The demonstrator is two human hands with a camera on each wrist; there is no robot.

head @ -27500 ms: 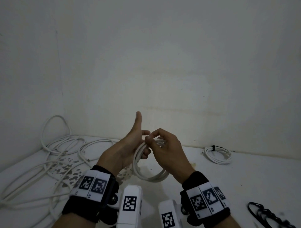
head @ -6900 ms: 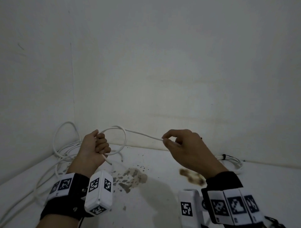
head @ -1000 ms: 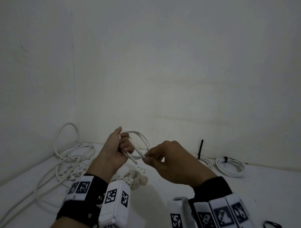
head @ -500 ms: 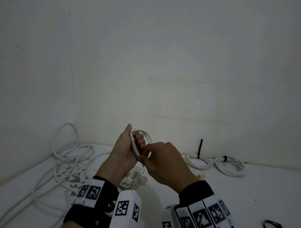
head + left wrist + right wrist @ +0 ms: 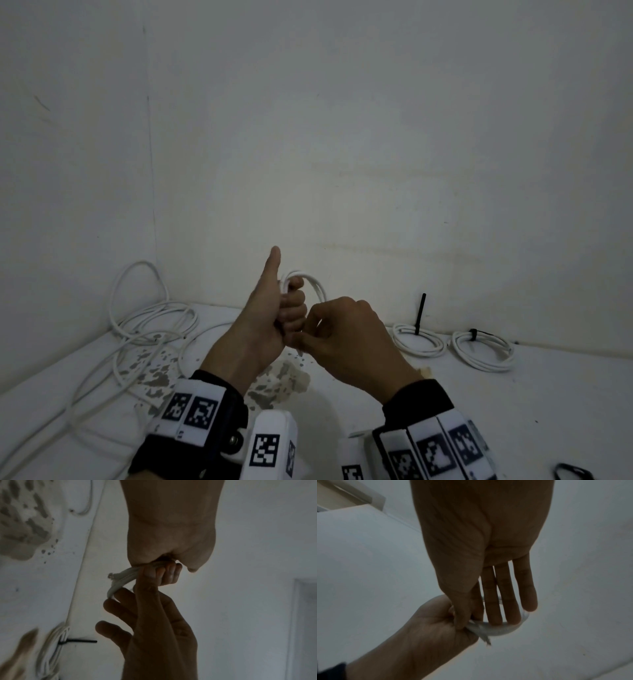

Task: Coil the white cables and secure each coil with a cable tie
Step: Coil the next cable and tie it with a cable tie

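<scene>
A small white cable coil [image 5: 312,283] is held above the table in front of me. My left hand [image 5: 292,310] grips it in its curled fingers, with the thumb sticking straight up. My right hand [image 5: 307,340] is pressed against the left fist, thumb and forefinger pinching the strands just below it. In the left wrist view the cable's cut end [image 5: 110,575] pokes out of the bundle [image 5: 125,574], and the right hand's other fingers [image 5: 120,608] are spread. The right wrist view shows the loop [image 5: 505,629] curving under the straight fingers.
Two tied coils [image 5: 418,340] [image 5: 483,350] with black cable ties lie by the back wall at the right. A tangle of loose white cables [image 5: 147,330] fills the left corner. Spare black ties [image 5: 572,474] lie at the bottom right. A stained patch [image 5: 274,380] is below the hands.
My right hand has brought the loose cable end in against the left fist and the hands have closed together. The left thumb has lifted straight up.
</scene>
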